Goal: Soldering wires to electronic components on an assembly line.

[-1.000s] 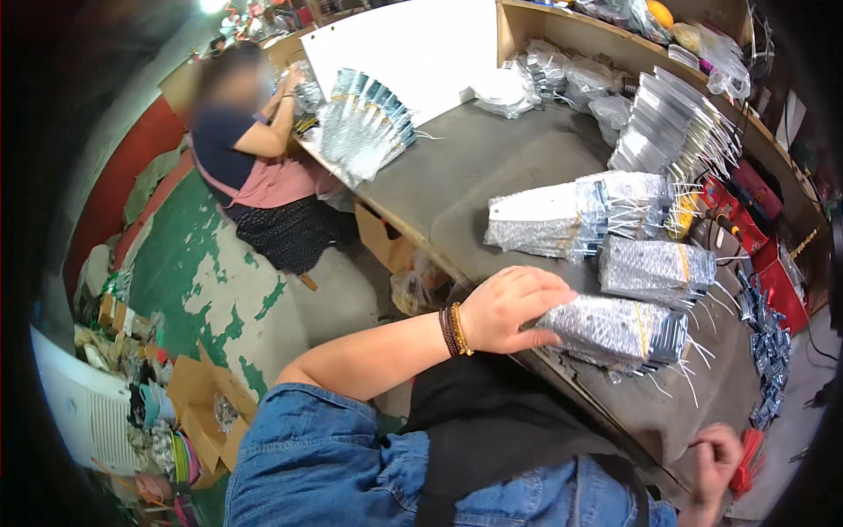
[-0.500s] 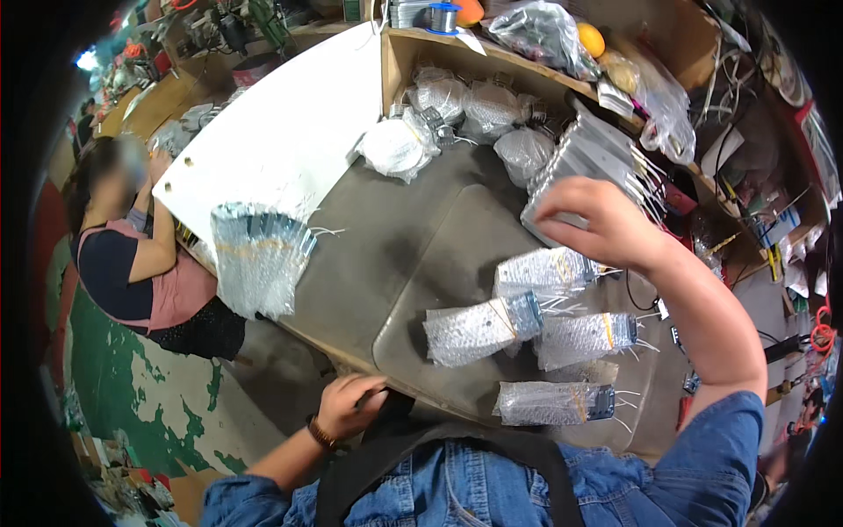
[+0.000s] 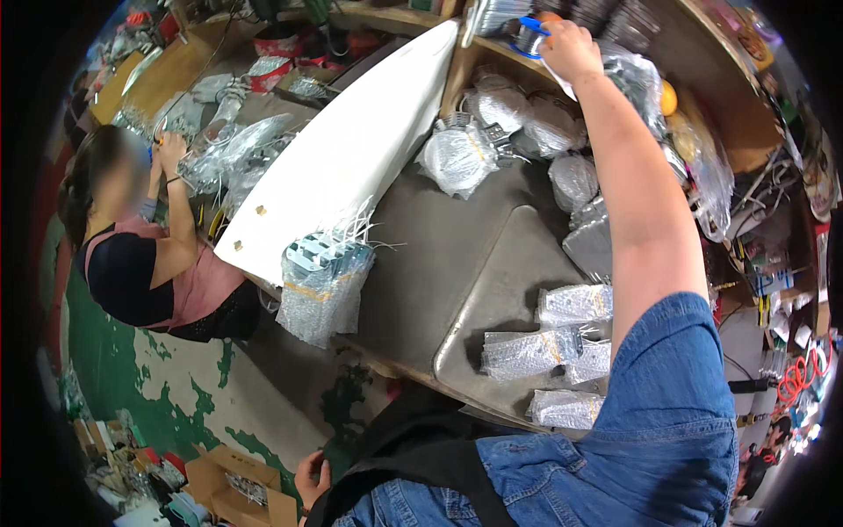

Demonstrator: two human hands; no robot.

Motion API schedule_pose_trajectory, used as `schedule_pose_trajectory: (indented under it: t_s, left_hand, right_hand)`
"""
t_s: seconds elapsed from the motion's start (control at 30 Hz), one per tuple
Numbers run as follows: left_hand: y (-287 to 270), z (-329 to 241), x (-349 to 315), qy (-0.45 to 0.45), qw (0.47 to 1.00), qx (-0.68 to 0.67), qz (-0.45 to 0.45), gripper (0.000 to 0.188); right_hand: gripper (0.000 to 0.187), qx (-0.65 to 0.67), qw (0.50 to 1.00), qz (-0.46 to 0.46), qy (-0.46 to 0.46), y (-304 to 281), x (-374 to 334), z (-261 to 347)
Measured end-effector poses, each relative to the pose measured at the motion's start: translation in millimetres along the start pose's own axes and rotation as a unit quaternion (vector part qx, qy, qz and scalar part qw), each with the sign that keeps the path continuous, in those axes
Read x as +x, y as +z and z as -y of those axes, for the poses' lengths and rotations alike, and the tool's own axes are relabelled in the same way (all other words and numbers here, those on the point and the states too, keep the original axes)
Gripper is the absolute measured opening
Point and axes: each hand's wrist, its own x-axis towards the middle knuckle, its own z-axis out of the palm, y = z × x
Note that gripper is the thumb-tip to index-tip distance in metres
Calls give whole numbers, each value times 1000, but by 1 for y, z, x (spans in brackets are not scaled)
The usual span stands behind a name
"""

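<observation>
At the top of the shelf my right hand [image 3: 571, 51] is stretched out with its fingers closed at the rim of a blue-flanged spool of silvery wire [image 3: 529, 39]. The spool sits tilted beside an orange round thing [image 3: 549, 17], partly covered by the fingers. Low in the picture, beside the black apron [image 3: 399, 430], my left hand [image 3: 311, 479] is only partly visible. Its fingers are curled, and what they hold, if anything, is hidden. Bubble-wrapped bundles [image 3: 531, 353] lie on the table under my right arm, which hides some of their ends.
A white board [image 3: 351, 145] leans across the table's left side, with a bubble-wrapped bundle [image 3: 320, 290] at its lower end. Round wrapped parts [image 3: 458, 158] fill the shelf opening. A co-worker [image 3: 167, 263] works at the left. An open cardboard box [image 3: 241, 492] stands on the floor.
My right hand has moved from above the stack of grey packs up to the wire spool on the shelf. The left hand has dropped lower, away from the table edge. The view has shifted.
</observation>
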Motion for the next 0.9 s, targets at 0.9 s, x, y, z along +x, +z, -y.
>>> schedule_pose_trajectory:
  t_s: [0.9]
  left_hand:
    - [144, -291, 64, 206, 849, -397, 282, 77]
  right_hand:
    - [36, 447, 777, -6, -443, -152, -290, 57]
